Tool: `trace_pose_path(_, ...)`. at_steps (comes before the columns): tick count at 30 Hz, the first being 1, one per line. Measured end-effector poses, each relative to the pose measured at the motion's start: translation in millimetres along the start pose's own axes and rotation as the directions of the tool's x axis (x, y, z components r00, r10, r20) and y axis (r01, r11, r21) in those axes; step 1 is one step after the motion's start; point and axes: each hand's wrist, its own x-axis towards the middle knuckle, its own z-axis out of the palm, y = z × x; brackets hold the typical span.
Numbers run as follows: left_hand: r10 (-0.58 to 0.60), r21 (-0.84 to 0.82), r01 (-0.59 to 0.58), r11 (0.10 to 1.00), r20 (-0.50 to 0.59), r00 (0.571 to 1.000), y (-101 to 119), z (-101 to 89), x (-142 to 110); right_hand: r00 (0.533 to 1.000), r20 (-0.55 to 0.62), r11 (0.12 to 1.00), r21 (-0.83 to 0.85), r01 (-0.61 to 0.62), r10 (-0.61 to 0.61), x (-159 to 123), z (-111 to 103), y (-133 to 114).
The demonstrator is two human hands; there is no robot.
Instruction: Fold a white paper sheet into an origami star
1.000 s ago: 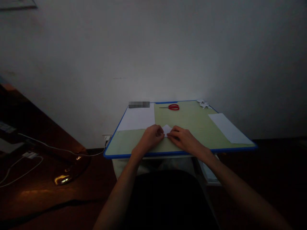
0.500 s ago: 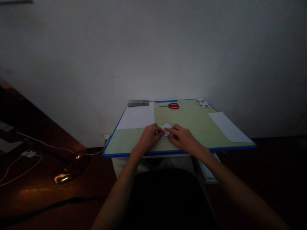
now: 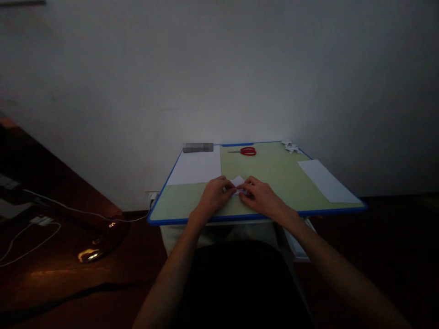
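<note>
Beyond the left edge of the blue-rimmed green table sits a wall socket. On the table's far left corner, a dark bar, pixelated beyond reading, borders a white sheet. Near the table's front edge, the left hand and right hand pinch a small folded paper between their fingertips; red-handled scissors lie toward its back, folded paper pieces at its far right corner, a white strip along its right edge.

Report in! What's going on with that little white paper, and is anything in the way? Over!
Left grip and right grip both pinching little white paper. Its far tip shows between them. Red-handled scissors farther back, out of the way.
</note>
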Motion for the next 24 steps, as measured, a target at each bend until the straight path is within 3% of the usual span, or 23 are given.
trace_pose_path(11, 0.024, 0.029, -0.025, 0.999, 0.021, 0.999, -1.4, 2.3, 0.6, 0.993, -0.074, 0.993, -0.077, 0.091, -0.096, -18.5, 2.4, -5.0)
trace_pose_path(24, 0.065, 0.105, -0.068, 0.992, 0.033, 0.997, -1.0, 5.7, -2.2, 0.985, -0.161, 0.996, -0.069, 0.055, -0.065, -27.2, 5.8, -12.1)
